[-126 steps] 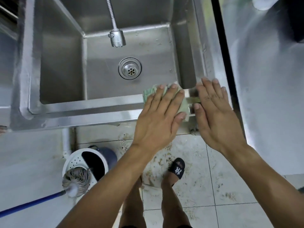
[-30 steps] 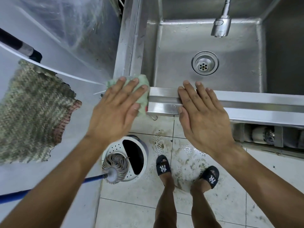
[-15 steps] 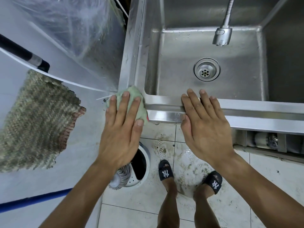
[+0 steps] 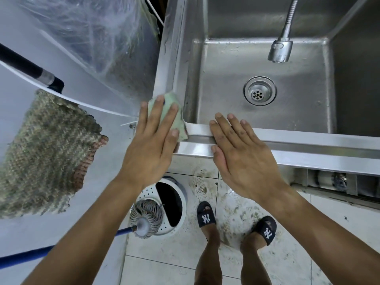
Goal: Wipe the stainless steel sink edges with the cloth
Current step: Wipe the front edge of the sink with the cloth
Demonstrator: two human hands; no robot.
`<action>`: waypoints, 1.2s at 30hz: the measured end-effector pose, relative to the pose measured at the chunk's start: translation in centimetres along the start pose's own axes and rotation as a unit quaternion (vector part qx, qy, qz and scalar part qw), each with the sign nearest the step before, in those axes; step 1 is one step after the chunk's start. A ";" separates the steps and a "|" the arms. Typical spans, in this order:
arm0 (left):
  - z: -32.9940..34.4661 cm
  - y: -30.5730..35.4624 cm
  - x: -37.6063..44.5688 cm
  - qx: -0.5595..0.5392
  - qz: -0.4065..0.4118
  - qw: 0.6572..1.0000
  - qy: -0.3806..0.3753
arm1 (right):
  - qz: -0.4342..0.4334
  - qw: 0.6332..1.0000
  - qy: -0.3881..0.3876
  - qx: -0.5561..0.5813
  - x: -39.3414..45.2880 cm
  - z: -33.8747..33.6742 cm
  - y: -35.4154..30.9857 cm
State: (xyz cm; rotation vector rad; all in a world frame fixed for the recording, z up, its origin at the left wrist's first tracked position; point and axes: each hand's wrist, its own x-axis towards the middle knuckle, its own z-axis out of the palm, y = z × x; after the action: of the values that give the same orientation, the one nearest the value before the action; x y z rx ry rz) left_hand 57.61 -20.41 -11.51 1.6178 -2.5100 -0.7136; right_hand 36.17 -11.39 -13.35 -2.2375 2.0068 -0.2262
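My left hand (image 4: 151, 145) lies flat, fingers straight, pressing the cloth (image 4: 177, 118) onto the sink's (image 4: 308, 140) near left corner, where the front rim meets the left one. My right hand (image 4: 240, 155) rests open on the front rim, just right of the cloth. The cloth looks thin, soft and limp, pale green; I judge it is best worked under a flat palm, since it would bunch if pinched. The steel is smooth, hard, folded into square ledges, probably slick where wet.
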 end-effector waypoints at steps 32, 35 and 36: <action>1.1 -0.2 1.0 0.049 -0.003 0.997 0.053 | -0.110 0.992 -0.052 0.021 1.6 -0.4 1.0; 0.0 -1.3 4.6 0.058 0.048 0.997 0.033 | -0.132 0.989 -0.067 0.026 1.7 -0.5 1.4; -0.5 -1.7 6.3 0.056 0.059 0.996 0.020 | -0.129 0.989 -0.073 0.028 1.9 -0.5 1.3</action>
State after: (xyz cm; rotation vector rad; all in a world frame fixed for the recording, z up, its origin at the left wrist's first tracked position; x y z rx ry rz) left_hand 56.43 -26.70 -12.96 1.4829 -2.6339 -0.5318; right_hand 34.97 -13.38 -13.05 -2.3974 1.6194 -0.1376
